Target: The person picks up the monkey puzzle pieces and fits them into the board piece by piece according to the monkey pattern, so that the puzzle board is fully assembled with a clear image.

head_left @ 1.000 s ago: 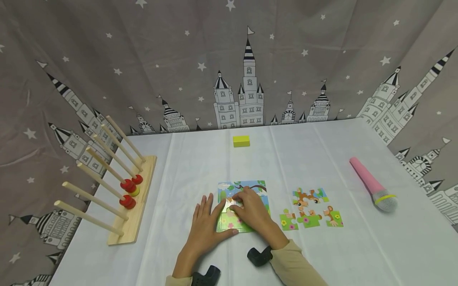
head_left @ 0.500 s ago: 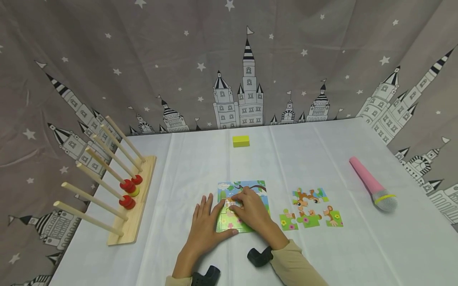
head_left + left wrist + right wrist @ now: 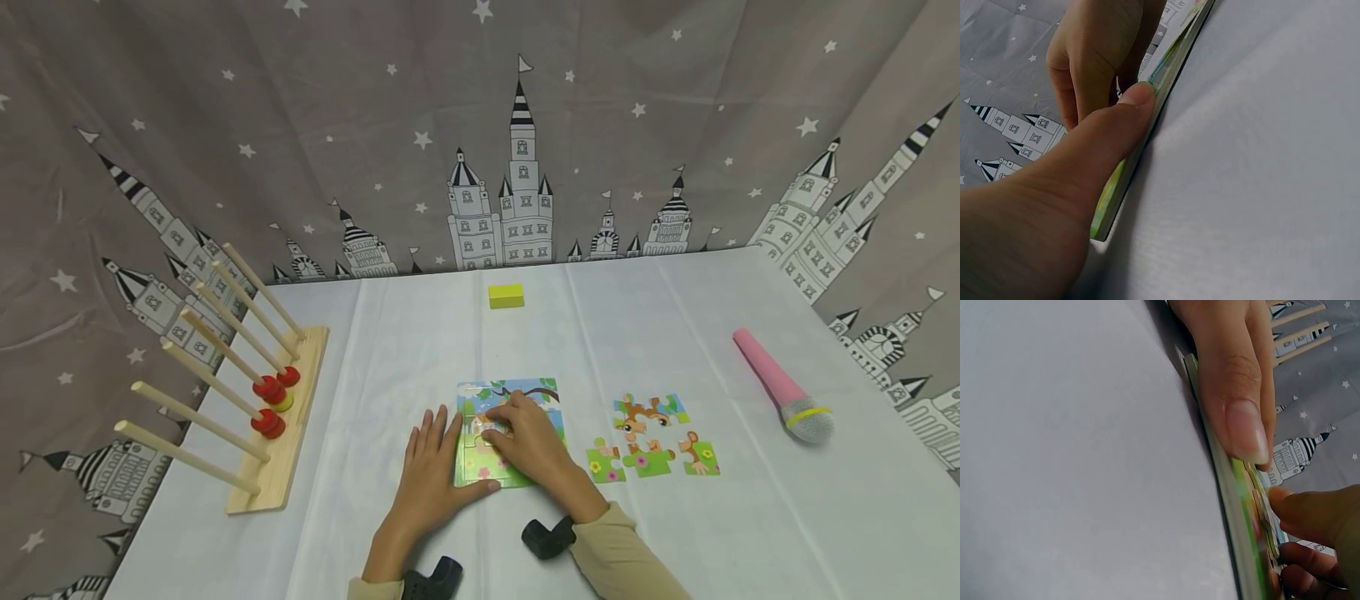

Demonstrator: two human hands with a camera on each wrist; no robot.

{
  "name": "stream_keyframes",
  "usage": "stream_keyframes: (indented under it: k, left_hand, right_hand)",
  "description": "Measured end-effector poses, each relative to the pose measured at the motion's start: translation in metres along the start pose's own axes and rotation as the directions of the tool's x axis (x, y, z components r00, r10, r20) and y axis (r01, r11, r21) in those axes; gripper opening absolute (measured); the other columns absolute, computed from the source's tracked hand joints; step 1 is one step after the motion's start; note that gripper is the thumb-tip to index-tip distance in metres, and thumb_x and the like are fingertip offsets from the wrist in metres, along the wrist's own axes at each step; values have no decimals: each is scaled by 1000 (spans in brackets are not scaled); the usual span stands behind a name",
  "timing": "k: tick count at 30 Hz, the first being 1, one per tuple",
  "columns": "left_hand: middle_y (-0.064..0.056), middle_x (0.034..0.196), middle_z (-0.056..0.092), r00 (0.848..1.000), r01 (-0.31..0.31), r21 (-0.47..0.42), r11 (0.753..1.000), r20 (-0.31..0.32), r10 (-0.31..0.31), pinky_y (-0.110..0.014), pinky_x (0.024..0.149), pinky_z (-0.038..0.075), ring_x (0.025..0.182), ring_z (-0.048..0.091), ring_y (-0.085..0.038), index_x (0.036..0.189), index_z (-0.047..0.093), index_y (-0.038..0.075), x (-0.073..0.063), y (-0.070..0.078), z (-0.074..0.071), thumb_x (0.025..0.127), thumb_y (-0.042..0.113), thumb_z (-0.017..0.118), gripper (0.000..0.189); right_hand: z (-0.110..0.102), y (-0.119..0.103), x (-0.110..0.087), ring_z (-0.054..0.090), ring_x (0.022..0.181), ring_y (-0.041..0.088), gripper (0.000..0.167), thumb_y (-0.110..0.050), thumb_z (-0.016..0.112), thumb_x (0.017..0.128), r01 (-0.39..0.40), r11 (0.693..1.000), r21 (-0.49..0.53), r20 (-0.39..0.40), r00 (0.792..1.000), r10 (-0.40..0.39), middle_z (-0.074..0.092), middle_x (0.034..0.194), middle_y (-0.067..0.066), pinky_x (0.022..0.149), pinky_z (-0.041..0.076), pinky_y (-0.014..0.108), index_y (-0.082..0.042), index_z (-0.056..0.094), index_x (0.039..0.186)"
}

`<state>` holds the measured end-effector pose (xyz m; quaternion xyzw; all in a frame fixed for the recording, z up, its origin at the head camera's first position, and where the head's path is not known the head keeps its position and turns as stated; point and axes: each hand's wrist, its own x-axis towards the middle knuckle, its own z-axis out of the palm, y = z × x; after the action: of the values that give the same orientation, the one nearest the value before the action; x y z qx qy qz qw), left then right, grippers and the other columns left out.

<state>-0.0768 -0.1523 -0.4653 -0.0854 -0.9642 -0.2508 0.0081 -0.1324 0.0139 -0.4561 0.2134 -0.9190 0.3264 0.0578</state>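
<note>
A jigsaw puzzle board (image 3: pixel 468 473) with a green and blue picture lies on the white table, partly covered by both hands. My left hand (image 3: pixel 429 483) rests along its left side with the fingers straight; in the left wrist view its thumb (image 3: pixel 1110 128) touches the board's near edge. My right hand (image 3: pixel 532 437) is over the middle of the board, where curled thumb and forefinger pinch a puzzle piece (image 3: pixel 480 423), mostly hidden by them. To the right lie loose puzzle pieces: a joined upper group (image 3: pixel 647 414) and several separate ones, including one with a yellow flower (image 3: pixel 701 454).
A wooden peg stand (image 3: pixel 277 467) with several red rings and a yellow one stands at the left. Behind the board is a yellow block (image 3: pixel 506 297). A pink toy microphone (image 3: pixel 772 375) lies at the right. A grey castle-print curtain (image 3: pixel 337 125) hangs behind the table.
My left forefinger has shifted slightly leftward, off the piece to the board's left edge. The right hand stays almost in the same place on the piece.
</note>
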Motion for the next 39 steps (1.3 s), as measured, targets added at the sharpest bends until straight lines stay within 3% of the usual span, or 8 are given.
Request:
stream_keyframes:
  k: [3, 7, 10, 17, 24, 30, 39]
  left_hand:
    - [-17, 151, 17, 1000, -1, -2, 1000, -3, 1, -51, 113, 9, 141, 8, -34, 144, 25, 8, 0, 0, 0, 66, 67, 63, 104]
    - [-17, 151, 19, 1000, 0, 3, 1000, -8, 0, -51, 113, 10, 141, 10, -35, 143, 27, 8, 0, 0, 0, 65, 66, 64, 104]
    - [-17, 151, 19, 1000, 4, 1, 1000, -13, -4, -51, 113, 10, 140, 10, -35, 143, 27, 8, 0, 1, 1, 65, 66, 64, 104]
    - [-18, 150, 21, 999, 5, -8, 1000, -34, -5, -52, 113, 10, 140, 11, -37, 142, 30, 7, 0, 1, 3, 63, 64, 67, 104]
    - [-15, 151, 17, 999, 32, -25, 999, -11, -32, -49, 114, 6, 141, 8, -33, 143, 27, 10, 0, 1, 2, 63, 65, 67, 105]
    - [-15, 151, 17, 1000, 29, -31, 999, -6, -29, -50, 114, 7, 141, 7, -33, 143, 27, 9, 0, 1, 1, 63, 64, 67, 105]
    - [-15, 152, 17, 999, 32, -34, 999, -2, -32, -50, 114, 6, 141, 7, -33, 143, 27, 9, -1, 2, 1, 64, 65, 66, 105]
  right_hand:
    - [-5, 2, -2, 54, 81, 15, 25, -25, 69, 79, -18, 999, 32, 3, 1000, 18, 60, 87, 2, 72, 48, 28, -10, 70, 99]
    - [-18, 8, -4, 59, 92, 19, 21, -18, 67, 81, -41, 996, 85, -29, 999, 44, 64, 99, 6, 81, 51, 34, -9, 69, 100]
    - [-31, 15, -6, 57, 80, 15, 21, -14, 66, 81, -61, 994, 92, -47, 997, 65, 63, 90, 3, 71, 50, 30, -9, 69, 101]
    - [-63, 45, -18, 57, 79, 16, 21, -19, 65, 83, -140, 990, 18, -68, 988, 141, 63, 86, 2, 67, 47, 31, -11, 69, 102]
    - [-91, 82, -33, 60, 82, 22, 21, -18, 64, 84, -245, 970, 0, -84, 966, 244, 64, 91, 10, 71, 50, 39, -6, 68, 100]
    - [-111, 101, -41, 58, 84, 22, 25, -19, 60, 86, -361, 933, -1, -63, 931, 360, 62, 95, 12, 71, 48, 36, -4, 66, 105]
    - [-121, 117, -46, 57, 98, 34, 29, -20, 56, 89, -382, 924, -7, -13, 924, 382, 61, 105, 19, 84, 47, 49, 0, 63, 109]
